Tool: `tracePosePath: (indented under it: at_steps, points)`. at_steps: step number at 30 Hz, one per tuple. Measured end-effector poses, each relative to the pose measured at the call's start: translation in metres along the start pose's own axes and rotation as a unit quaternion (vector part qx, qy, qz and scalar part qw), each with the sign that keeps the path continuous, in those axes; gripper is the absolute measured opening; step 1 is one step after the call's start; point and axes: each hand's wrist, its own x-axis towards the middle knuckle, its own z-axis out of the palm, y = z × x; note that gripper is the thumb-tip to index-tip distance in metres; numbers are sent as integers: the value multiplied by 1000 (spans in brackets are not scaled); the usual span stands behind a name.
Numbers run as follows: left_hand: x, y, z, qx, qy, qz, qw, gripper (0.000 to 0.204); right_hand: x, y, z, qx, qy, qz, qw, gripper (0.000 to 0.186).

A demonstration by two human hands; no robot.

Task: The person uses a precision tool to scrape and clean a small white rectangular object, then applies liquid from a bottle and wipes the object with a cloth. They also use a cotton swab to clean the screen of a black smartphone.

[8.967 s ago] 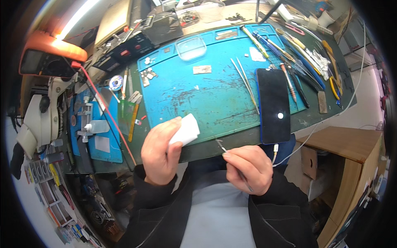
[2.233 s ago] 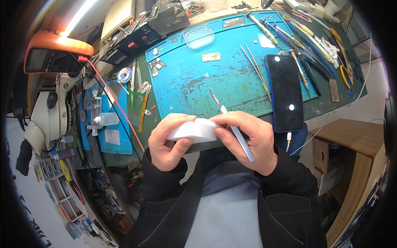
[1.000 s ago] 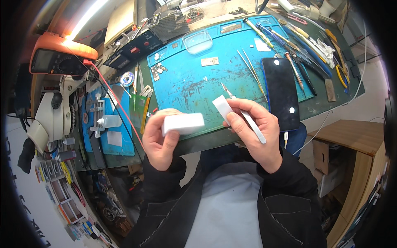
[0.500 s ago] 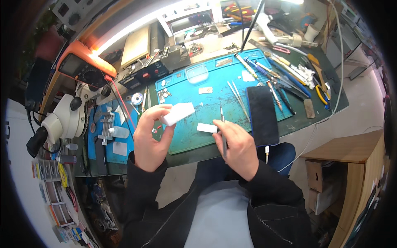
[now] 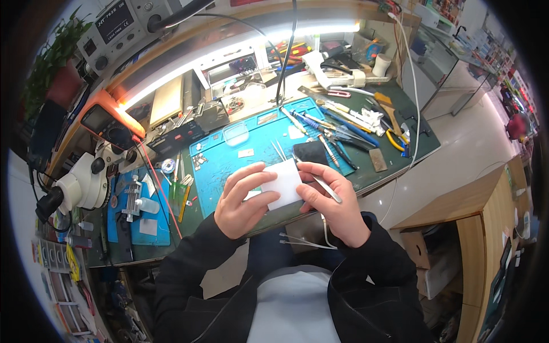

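A white square block (image 5: 282, 184) is held up over the front edge of the bench. My left hand (image 5: 243, 200) is closed on its left side, thumb below and fingers above. At the block's right edge, the thumb and fingers of my right hand (image 5: 334, 200) touch it. A slim metal scalpel (image 5: 327, 188) lies across that hand, handle end toward me; its tip is hidden. Behind the block stretches a blue work mat (image 5: 220, 171) with tweezers (image 5: 279, 150) on it. A black phone (image 5: 310, 152) is partly covered by my right hand.
Pens and hand tools (image 5: 349, 123) crowd the right of the bench, with pliers (image 5: 396, 140) beyond. A clear plastic box (image 5: 235, 134) sits on the mat. To the left stand an orange multimeter (image 5: 108, 121), a white microscope (image 5: 86, 174) and a small bottle (image 5: 148, 204).
Both hands have come together at the block, which now shows its broad face. My right hand has left the mat, its scalpel turned handle-end down. The view has shifted.
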Motion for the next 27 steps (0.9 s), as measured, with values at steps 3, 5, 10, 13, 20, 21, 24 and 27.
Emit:
tracePosePath:
  at_steps: [3,5,10,13,20,21,24,27]
  points:
    - [2,-1,16,-158,50,-164,972,57,8,4,-12,-102,71,-99,987,49]
    - [2,1,24,-506,72,-379,771,54,15,4,-13,-112,90,-122,982,47]
    - [49,6,37,-550,-18,-496,672,45,12,12,-29,-122,143,-161,969,47]
    - [83,-2,56,-585,-64,-560,583,36,-2,10,-52,-62,208,-223,950,39]
    - [180,-124,198,-621,165,-485,594,20,-60,6,-95,-109,254,-236,932,33]
    - [209,-131,211,-572,229,-470,632,24,-67,8,-102,-130,265,-242,924,32]
    - [230,-209,202,-370,272,-357,813,23,-80,6,-110,-143,285,-213,923,30]
    - [255,-252,210,-131,200,-369,898,23,-88,12,-129,-160,319,-206,911,29]
